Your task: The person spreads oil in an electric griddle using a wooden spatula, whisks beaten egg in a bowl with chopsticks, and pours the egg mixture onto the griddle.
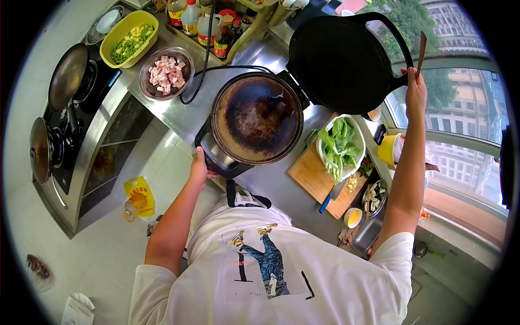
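Steel counter [179, 122] across the middle of the view. On it, a round two-part griddle: black lid [341, 62] raised on its hinge, up and right of the brown-stained lower pan [257, 119]. Right of the pan, wooden cutting board [306, 170]; white bowl [361, 143] of leafy greens over its upper part. Far left end: yellow basin [116, 32] of cut vegetables, then glass bowl [145, 81] of diced pale-pink meat. Left hand [201, 167] grasps the dark front edge of the griddle's base; right hand [416, 95] grips the lid's loop handle. Blue-handled knife [325, 203] on the board. Slim brown stick [422, 46] also in the right hand, pointing up.
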`<state>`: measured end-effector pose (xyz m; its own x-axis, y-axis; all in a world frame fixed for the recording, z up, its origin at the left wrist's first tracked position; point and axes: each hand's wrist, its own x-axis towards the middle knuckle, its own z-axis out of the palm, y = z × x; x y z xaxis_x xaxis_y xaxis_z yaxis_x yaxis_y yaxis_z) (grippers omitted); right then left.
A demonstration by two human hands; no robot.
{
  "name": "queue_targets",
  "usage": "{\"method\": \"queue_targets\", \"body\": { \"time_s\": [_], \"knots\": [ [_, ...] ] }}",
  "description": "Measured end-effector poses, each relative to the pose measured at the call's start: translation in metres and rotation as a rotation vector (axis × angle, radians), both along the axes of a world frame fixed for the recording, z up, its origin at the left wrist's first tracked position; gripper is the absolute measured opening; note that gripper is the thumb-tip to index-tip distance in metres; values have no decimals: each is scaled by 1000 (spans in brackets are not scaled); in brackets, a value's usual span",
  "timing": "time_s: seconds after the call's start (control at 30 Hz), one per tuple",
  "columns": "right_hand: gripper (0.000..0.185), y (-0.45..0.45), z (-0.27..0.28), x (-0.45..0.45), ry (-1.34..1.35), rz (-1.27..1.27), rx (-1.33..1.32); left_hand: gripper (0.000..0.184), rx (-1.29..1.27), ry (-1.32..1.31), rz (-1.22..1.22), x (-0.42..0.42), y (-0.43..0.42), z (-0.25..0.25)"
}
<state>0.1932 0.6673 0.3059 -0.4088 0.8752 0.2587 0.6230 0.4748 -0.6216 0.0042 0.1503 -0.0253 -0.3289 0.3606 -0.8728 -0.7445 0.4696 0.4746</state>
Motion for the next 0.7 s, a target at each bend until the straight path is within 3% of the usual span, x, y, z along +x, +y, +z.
{"method": "queue_targets", "body": {
  "time_s": [0.47,0.7],
  "knots": [
    [36,-49,16,-10,-19,97,92,88,-39,75,-20,-5,-11,30],
    [35,-68,27,-40,-53,125,154,85,-52,89,31,-19,-14,18]
  ]
}}
